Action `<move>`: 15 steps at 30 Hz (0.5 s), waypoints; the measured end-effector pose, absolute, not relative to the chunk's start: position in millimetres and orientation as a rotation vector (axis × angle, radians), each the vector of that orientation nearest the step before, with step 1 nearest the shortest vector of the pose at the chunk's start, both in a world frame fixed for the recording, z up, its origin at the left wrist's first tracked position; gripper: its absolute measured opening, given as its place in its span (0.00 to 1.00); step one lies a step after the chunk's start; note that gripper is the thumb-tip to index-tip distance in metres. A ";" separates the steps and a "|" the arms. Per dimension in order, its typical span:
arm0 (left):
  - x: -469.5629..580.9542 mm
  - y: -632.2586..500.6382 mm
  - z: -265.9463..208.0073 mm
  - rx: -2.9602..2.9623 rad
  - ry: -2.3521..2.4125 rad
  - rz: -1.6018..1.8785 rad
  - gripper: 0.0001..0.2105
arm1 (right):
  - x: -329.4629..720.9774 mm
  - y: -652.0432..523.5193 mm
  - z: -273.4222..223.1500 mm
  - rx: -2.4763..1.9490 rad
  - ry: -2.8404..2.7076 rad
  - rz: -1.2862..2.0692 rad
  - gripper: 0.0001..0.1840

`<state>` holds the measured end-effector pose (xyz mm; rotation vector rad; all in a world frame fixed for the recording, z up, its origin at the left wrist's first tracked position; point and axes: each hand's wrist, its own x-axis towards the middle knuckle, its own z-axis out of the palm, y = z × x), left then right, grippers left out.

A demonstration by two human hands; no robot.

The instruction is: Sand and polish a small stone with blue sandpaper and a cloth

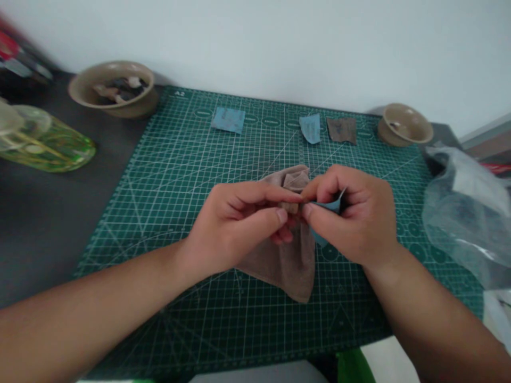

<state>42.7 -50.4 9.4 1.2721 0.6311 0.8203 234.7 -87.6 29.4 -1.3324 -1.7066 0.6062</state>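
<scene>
Over the middle of the mat, my left hand (235, 223) pinches a small tan piece (290, 207) between thumb and fingers; its exact kind is too small and blurred to tell. My right hand (355, 213) is closed on a curled piece of blue paper (329, 205) that looks like sandpaper. Both sets of fingertips meet at the small piece, and the contact point is partly hidden. Below the hands a crumpled brown cloth (297, 271) lies on the green cutting mat (159, 213).
Along the mat's back lie blue squares (229, 120) (310, 128) and a brown square (341, 130). A bowl (139, 103) of dark and light bits stands back left, a smaller bowl (403, 135) back right. A bottle of green liquid (59, 143) is left; a clear plastic bag (459, 207), right.
</scene>
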 end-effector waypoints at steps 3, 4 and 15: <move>43.7 -43.6 9.6 1.084 0.603 0.794 0.09 | 236.7 -87.5 30.2 -1.287 -1.636 0.712 0.14; 43.9 -41.7 10.1 1.038 0.613 0.784 0.10 | 237.1 -87.3 30.3 -1.277 -1.626 0.736 0.14; 42.4 -43.2 9.4 1.000 0.613 0.674 0.12 | 238.4 -85.6 32.4 -1.309 -1.699 0.726 0.13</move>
